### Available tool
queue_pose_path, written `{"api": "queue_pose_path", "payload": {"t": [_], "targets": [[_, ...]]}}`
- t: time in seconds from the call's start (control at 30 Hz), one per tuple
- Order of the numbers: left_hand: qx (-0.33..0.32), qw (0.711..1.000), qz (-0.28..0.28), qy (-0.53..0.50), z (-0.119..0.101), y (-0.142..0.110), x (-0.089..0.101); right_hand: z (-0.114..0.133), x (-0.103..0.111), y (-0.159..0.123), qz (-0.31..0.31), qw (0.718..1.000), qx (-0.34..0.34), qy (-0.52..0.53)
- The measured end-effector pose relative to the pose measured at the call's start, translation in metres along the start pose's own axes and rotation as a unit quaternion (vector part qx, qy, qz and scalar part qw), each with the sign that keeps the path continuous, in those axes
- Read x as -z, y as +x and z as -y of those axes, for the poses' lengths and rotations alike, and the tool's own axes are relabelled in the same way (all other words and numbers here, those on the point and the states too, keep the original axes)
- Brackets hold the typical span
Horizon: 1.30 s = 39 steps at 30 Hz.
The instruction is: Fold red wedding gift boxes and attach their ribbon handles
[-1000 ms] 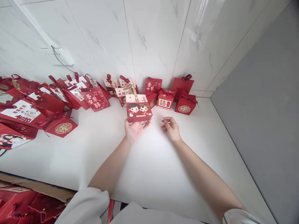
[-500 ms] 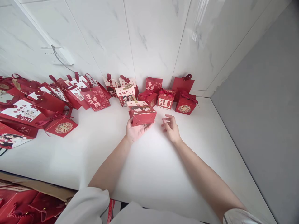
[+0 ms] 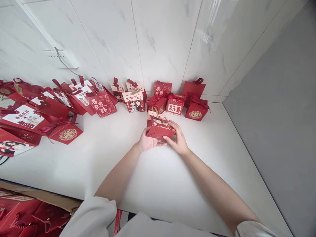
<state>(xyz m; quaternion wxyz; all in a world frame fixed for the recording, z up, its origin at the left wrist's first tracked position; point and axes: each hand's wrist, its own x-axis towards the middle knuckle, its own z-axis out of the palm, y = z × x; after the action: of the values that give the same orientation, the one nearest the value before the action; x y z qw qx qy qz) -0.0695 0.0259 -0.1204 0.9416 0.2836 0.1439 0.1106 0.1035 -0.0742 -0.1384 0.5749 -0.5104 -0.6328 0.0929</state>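
Note:
A small red and white gift box [image 3: 162,131] with a cartoon couple and a gold ribbon loop is tilted back above the table, its red underside toward me. My left hand [image 3: 149,141] supports it from below and the left, palm up. On its right side my right hand [image 3: 178,138] grips it, thumb at the near lower edge and fingers on the right face. Behind it stand a white-fronted gift box [image 3: 135,102] with a printed couple, a red box with a bow [image 3: 156,104] and a box with a cream label [image 3: 175,104].
Many red gift boxes [image 3: 24,118] crowd the table's left side. A red box with a gold emblem [image 3: 196,110] stands back right. A carton of red boxes [image 3: 29,214] is at lower left. Tiled wall [image 3: 163,42] and grey panel [image 3: 276,108] bound the white table [image 3: 217,141].
The gift box has moved right and nearer to me with my left hand. My right hand, apart from it before, has taken hold of its right side.

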Motion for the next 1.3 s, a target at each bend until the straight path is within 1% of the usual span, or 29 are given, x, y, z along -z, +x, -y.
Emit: {"api": "queue_pose_path", "payload": {"t": [0.27, 0.37, 0.47, 0.6, 0.7, 0.8, 1.0, 1.1, 1.2, 1.23, 1.3], "targets": [[-0.01, 1.0, -0.006, 0.018, 0.001, 0.001, 0.001, 0.002, 0.0, 0.0, -0.009, 1.0, -0.023, -0.005], [-0.021, 0.999, -0.019, 0.029, 0.002, 0.002, 0.001, 0.003, -0.001, 0.0, -0.026, 0.999, -0.028, -0.017], [-0.021, 0.999, -0.021, 0.04, 0.003, 0.003, 0.003, 0.002, -0.001, -0.001, -0.043, 0.998, -0.025, -0.044], [-0.018, 0.998, -0.021, 0.054, 0.004, 0.004, 0.005, 0.0, -0.001, -0.002, -0.047, 0.994, -0.037, -0.097], [-0.037, 0.997, -0.03, 0.069, 0.007, 0.004, 0.004, 0.002, 0.0, -0.003, -0.057, 0.988, -0.03, -0.143], [-0.062, 0.994, -0.027, 0.082, 0.012, 0.005, 0.001, 0.007, 0.0, -0.003, -0.059, 0.986, -0.023, -0.153], [-0.066, 0.991, -0.015, 0.118, 0.017, 0.006, -0.003, 0.011, -0.002, -0.006, -0.063, 0.988, -0.015, -0.138], [-0.066, 0.992, -0.014, 0.109, 0.017, 0.005, -0.001, 0.012, 0.0, -0.006, -0.057, 0.99, -0.007, -0.128], [-0.077, 0.993, -0.023, 0.09, 0.015, 0.004, -0.001, 0.013, 0.001, -0.005, -0.029, 0.998, 0.016, -0.058], [-0.085, 0.992, -0.032, 0.089, 0.013, 0.004, -0.001, 0.013, 0.001, -0.004, -0.026, 0.999, 0.01, -0.022], [-0.101, 0.988, -0.055, 0.1, 0.01, 0.005, 0.0, 0.011, -0.001, -0.004, -0.046, 0.996, -0.046, 0.055]]}}
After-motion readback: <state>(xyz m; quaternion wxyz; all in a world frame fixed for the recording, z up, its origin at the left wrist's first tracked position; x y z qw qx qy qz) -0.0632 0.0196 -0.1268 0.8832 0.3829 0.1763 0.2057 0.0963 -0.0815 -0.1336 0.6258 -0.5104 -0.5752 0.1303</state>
